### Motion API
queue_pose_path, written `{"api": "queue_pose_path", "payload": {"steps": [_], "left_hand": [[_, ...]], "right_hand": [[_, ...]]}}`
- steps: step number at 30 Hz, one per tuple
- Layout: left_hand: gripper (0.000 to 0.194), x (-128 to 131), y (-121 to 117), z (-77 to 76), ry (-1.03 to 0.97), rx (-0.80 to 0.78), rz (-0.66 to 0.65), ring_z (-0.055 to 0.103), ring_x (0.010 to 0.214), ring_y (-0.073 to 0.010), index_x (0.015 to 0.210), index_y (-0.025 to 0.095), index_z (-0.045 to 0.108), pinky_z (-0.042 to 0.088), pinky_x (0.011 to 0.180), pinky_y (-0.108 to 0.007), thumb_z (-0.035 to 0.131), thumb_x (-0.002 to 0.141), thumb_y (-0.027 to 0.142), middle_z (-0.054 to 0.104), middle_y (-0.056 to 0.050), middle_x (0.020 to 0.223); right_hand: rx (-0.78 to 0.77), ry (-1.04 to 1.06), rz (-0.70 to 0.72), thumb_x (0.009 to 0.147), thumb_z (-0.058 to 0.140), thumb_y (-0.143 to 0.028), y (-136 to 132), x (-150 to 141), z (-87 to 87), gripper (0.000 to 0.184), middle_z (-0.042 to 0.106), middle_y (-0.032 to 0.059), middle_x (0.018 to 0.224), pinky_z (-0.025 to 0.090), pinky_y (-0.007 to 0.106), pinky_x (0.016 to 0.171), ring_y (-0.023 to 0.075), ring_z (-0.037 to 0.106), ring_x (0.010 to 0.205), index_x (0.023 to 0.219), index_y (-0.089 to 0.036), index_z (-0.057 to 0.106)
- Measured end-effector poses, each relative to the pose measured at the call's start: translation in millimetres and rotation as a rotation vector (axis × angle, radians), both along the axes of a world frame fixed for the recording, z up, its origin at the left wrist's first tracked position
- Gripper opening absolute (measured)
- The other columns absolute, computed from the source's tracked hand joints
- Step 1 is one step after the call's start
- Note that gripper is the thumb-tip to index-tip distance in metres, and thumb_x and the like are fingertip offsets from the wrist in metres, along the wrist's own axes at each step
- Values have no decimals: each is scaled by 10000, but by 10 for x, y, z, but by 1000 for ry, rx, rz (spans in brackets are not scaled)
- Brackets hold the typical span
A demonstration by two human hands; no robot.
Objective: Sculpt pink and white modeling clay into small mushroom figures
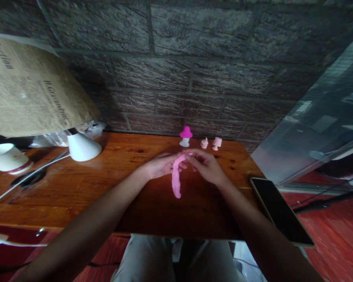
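In the head view, the wooden table [129, 156] runs back to a dark brick wall [170, 70], its front edge crossing just above the person's lap and its right edge slanting towards a dark-screened phone [282, 211], which lies near the right forearm. Bare wood stretches between the hands and the white lamp base [84, 148] on the left, and more shows between them and the front edge. Behind the hands, close to the wall, room is narrower: a pink-capped mushroom figure [185, 137] and two small pale pink figures [211, 143] stand there. Both forearms reach in from the lower corners, and the hands meet near the middle, above the tabletop. The left hand [161, 166] is half curled, supporting the soft pink strip [176, 182] across its fingers, thumb against its upper part. The right hand [206, 165] pinches the strip's upper end between thumb and bent fingers. The strip curves over and hangs down towards the person, its lower end free.
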State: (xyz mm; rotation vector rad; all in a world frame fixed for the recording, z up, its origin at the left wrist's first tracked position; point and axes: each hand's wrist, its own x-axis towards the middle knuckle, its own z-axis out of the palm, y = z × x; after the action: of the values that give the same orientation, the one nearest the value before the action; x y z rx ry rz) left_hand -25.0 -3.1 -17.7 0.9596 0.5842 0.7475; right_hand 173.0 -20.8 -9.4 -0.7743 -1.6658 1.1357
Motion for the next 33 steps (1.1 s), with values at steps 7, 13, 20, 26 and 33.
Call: {"api": "queue_pose_path", "payload": {"steps": [7, 13, 20, 26, 33], "left_hand": [[380, 19, -21, 35, 9, 73, 37, 618, 700, -114, 942, 97, 769, 474, 760, -273, 866, 696, 369, 732, -71, 797], [374, 30, -50, 71, 8, 81, 36, 598, 699, -114, 950, 93, 773, 458, 760, -276, 866, 697, 352, 727, -77, 794], [375, 51, -42, 29, -17, -5, 17, 632, 706, -142, 971, 93, 740, 489, 733, -295, 787, 786, 416, 708, -69, 764], [382, 51, -39, 37, -8, 5, 42, 590, 642, -100, 916, 97, 745, 466, 692, -263, 868, 688, 379, 665, -33, 745], [358, 72, -61, 55, -20, 50, 29, 543, 613, -95, 894, 95, 727, 451, 679, -279, 853, 706, 373, 569, 13, 664]], "right_hand": [[-94, -2, -36, 840, 669, -546, 13, 38, 48, 370, 678, 9, 779, 417, 222, 491, 76, 496, 536, 966, -207, 750], [-114, 21, -58, 794, 718, -546, 34, 49, 33, 371, 660, 0, 713, 382, 222, 483, 72, 457, 518, 883, -188, 761], [-118, 45, -87, 788, 736, -506, 1, 3, 28, 349, 719, 25, 833, 399, 222, 491, 69, 471, 540, 952, -200, 775], [-126, 25, -108, 731, 797, -452, -5, 10, 31, 329, 755, 43, 885, 442, 228, 531, 107, 563, 638, 957, -212, 785], [-65, -12, -139, 758, 779, -449, 4, 20, 23, 287, 759, 41, 874, 437, 230, 514, 124, 586, 661, 937, -225, 787]]}}
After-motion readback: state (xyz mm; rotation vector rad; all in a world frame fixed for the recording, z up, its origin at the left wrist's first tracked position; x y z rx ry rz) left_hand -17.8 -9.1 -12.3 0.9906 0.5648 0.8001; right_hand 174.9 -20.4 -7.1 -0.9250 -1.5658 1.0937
